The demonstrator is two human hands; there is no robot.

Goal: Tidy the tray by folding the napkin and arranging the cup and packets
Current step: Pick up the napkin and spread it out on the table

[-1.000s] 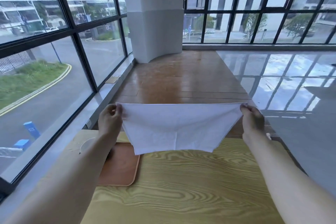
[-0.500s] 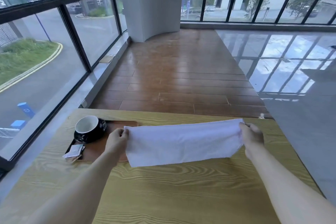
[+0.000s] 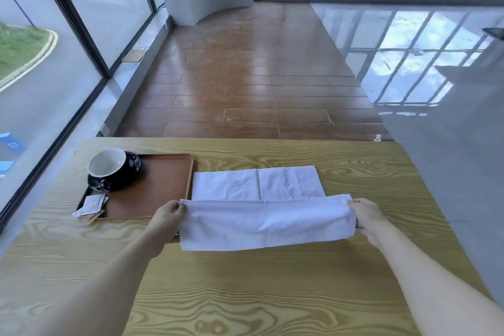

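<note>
Folding is only beginning: left hand [image 3: 167,213] and right hand [image 3: 366,215] are pinching the napkin [image 3: 261,215] ends, while cup [image 3: 111,168] and packets [image 3: 91,204] are waiting unarranged.

— Can any writing be read on the packets [image 3: 91,204]?
— No. They are white and brown, and whatever is printed on them is too small to make out.
— What about the cup [image 3: 109,165]?
— It is dark outside with a faint pattern, but no words or brand.
— Is there any sign outside?
— A blue sign [image 3: 11,143] behind the glass carries a pale mark, too blurred to read.
</note>
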